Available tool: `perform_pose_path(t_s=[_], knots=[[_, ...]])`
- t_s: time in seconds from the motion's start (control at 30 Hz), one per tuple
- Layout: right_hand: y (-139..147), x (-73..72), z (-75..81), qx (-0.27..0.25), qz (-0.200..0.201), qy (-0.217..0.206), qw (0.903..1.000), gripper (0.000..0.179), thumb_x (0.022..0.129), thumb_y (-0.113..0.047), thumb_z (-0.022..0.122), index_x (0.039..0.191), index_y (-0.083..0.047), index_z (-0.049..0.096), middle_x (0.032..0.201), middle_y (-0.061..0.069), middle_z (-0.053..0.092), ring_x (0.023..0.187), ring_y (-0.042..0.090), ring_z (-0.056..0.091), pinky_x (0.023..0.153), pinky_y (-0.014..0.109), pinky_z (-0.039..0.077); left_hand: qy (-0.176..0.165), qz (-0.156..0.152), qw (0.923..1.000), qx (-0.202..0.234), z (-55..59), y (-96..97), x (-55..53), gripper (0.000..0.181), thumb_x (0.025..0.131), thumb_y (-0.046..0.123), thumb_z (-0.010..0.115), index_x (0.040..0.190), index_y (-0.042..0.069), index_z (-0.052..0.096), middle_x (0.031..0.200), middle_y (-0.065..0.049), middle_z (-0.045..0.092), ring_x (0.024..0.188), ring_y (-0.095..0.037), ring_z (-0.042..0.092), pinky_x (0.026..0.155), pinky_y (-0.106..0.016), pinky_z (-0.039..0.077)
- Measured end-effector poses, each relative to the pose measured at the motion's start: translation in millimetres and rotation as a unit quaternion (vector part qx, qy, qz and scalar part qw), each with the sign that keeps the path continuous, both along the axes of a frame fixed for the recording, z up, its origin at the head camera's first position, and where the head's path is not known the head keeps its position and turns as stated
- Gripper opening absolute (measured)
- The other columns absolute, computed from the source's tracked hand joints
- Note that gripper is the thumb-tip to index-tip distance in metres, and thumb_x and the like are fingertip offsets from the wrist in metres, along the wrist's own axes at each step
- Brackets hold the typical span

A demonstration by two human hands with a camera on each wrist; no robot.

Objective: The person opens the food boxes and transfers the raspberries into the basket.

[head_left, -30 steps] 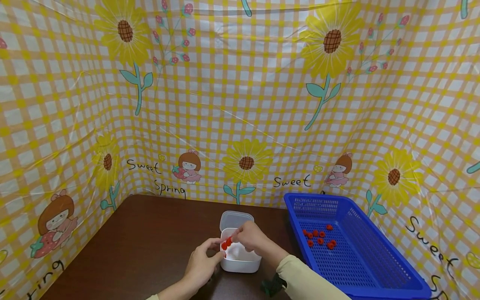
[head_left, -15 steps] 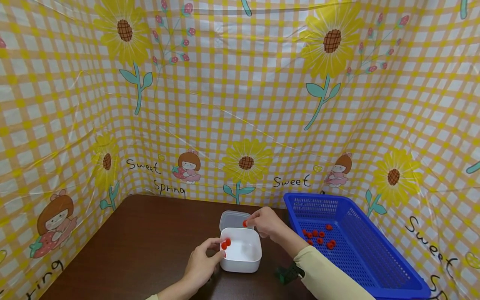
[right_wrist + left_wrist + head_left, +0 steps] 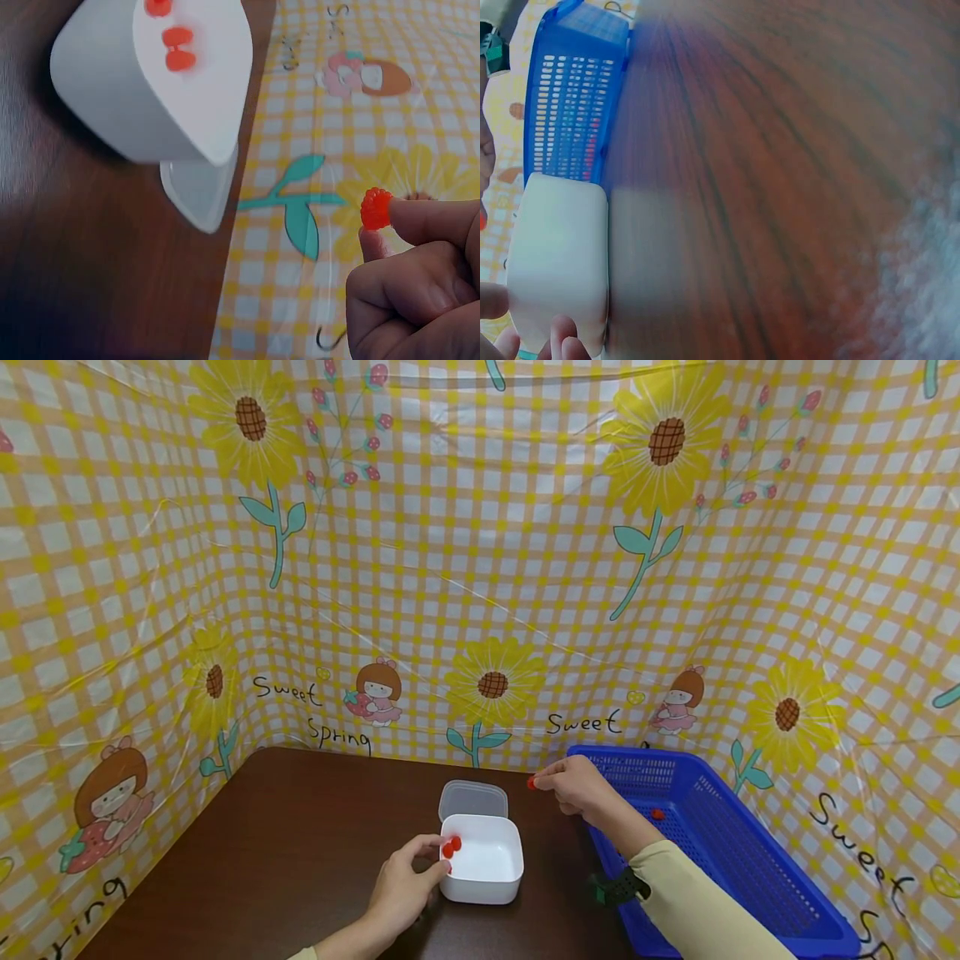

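My right hand pinches a red, bumpy raspberry between thumb and finger, raised in the air between the white box and the blue basket. With thumb and fingers at its left wall, my left hand grips that box. Several red raspberries lie against the box's inner left side, partly covered by the left fingers. In the left wrist view, the left fingertips touch the white box's outside. A translucent lid lies just behind the box.
On the right stands a blue perforated basket; one red raspberry shows inside, and the right forearm hides part of it. The dark brown table ends at a checked, flower-printed cloth at the back and sides.
My right hand has come up out of the box and moved right toward the basket, carrying the raspberry. The left hand and the box have stayed in place.
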State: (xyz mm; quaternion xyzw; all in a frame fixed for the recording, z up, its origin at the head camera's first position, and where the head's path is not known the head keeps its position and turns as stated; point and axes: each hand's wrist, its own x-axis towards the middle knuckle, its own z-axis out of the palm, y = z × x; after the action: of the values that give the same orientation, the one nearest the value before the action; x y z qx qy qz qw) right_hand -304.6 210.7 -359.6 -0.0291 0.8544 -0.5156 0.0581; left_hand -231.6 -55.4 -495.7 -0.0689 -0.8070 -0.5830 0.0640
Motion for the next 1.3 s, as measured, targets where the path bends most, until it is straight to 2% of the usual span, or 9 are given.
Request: perform_pose_path(t_s=[0.27, 0.53, 0.6, 0.67, 0.7, 0.77, 0.83, 1.13, 1.3], knots=[[34, -5.5, 5.4, -0.006, -0.026, -0.002, 0.9996, 0.031, 0.097, -0.009, 0.063, 0.120, 0.012, 0.065, 0.050, -0.009, 0.026, 0.044, 0.005, 0.017, 0.043, 0.021, 0.022, -0.004, -0.001, 1.0000, 0.003, 0.0, 0.8, -0.4, 0.030, 0.091, 0.020, 0.073, 0.121, 0.018, 0.068, 0.109, -0.006, 0.067, 0.054, -0.022, 0.063, 0.041, -0.030, 0.044], [78, -11.9, 4.1, 0.020, -0.044, -0.003, 0.9988, 0.038, 0.098, -0.013, 0.062, 0.126, 0.012, 0.062, 0.048, -0.010, 0.026, 0.043, 0.006, 0.020, 0.043, 0.023, 0.026, 0.002, 0.000, 1.0000, 0.001, -0.9, -0.3, -2.2, 0.029, 0.090, 0.022, 0.074, 0.118, 0.021, 0.068, 0.107, -0.005, 0.068, 0.053, -0.021, 0.063, 0.041, -0.030, 0.045], [87, -13.9, 2.0, 0.033, -0.057, -0.001, 0.9979, 0.032, 0.097, -0.012, 0.063, 0.118, 0.012, 0.067, 0.048, -0.010, 0.025, 0.042, 0.006, 0.022, 0.044, 0.024, 0.026, 0.002, 0.000, 1.0000, 0.004, -1.0, -0.5, -2.9, 0.029, 0.090, 0.022, 0.074, 0.118, 0.021, 0.068, 0.107, -0.005, 0.068, 0.053, -0.021, 0.063, 0.041, -0.030, 0.045], [96, -15.5, -0.8, 0.050, -0.070, -0.003, 0.9963, 0.020, 0.096, -0.012, 0.064, 0.092, 0.006, 0.072, 0.047, -0.010, 0.025, 0.042, 0.007, 0.023, 0.045, 0.025, 0.028, 0.000, 0.000, 1.0000, 0.004, -1.1, -0.7, -3.1, 0.029, 0.090, 0.022, 0.074, 0.119, 0.021, 0.068, 0.107, -0.005, 0.068, 0.053, -0.021, 0.062, 0.040, -0.030, 0.045], [100, -16.1, -2.4, 0.059, -0.077, -0.004, 0.9953, 0.021, 0.095, -0.012, 0.065, 0.079, 0.000, 0.068, 0.047, -0.009, 0.025, 0.042, 0.008, 0.024, 0.045, 0.025, 0.028, -0.001, -0.001, 1.0000, 0.005, -1.1, -0.8, -3.0, 0.029, 0.090, 0.022, 0.074, 0.119, 0.021, 0.068, 0.107, -0.005, 0.067, 0.053, -0.021, 0.062, 0.040, -0.030, 0.045], [106, -17.3, -6.2, 0.071, -0.089, -0.012, 0.9934, 0.038, 0.094, -0.012, 0.066, 0.060, -0.010, 0.050, 0.048, -0.009, 0.025, 0.043, 0.008, 0.025, 0.045, 0.026, 0.029, -0.002, -0.001, 1.0000, 0.004, -0.8, -0.8, -2.8, 0.030, 0.090, 0.021, 0.074, 0.120, 0.019, 0.068, 0.107, -0.005, 0.067, 0.054, -0.021, 0.062, 0.040, -0.030, 0.045], [112, -18.2, -10.3, 0.081, -0.099, -0.019, 0.9916, 0.047, 0.094, -0.011, 0.066, 0.059, -0.016, 0.035, 0.049, -0.009, 0.025, 0.043, 0.008, 0.025, 0.046, 0.026, 0.029, -0.001, -0.001, 1.0000, 0.001, -0.3, -0.7, -2.2, 0.031, 0.090, 0.020, 0.074, 0.121, 0.017, 0.067, 0.107, -0.005, 0.068, 0.054, -0.021, 0.062, 0.041, -0.030, 0.045], [130, -25.5, -28.1, 0.128, -0.129, -0.031, 0.9828, 0.048, 0.092, -0.008, 0.067, 0.060, -0.017, 0.034, 0.048, -0.009, 0.027, 0.042, 0.007, 0.029, 0.043, 0.024, 0.030, -0.007, 0.002, 1.0000, 0.002, 0.9, 0.5, 0.0, 0.031, 0.090, 0.019, 0.074, 0.120, 0.017, 0.068, 0.107, -0.005, 0.067, 0.054, -0.022, 0.062, 0.040, -0.029, 0.044], [134, -27.7, -32.5, 0.129, -0.131, -0.033, 0.9823, 0.049, 0.092, -0.009, 0.067, 0.057, -0.018, 0.033, 0.047, -0.010, 0.026, 0.041, 0.007, 0.028, 0.043, 0.024, 0.030, -0.007, 0.003, 1.0000, -0.002, 1.1, 0.3, 0.0, 0.030, 0.090, 0.019, 0.074, 0.119, 0.019, 0.068, 0.108, -0.006, 0.067, 0.055, -0.021, 0.062, 0.042, -0.030, 0.044]])
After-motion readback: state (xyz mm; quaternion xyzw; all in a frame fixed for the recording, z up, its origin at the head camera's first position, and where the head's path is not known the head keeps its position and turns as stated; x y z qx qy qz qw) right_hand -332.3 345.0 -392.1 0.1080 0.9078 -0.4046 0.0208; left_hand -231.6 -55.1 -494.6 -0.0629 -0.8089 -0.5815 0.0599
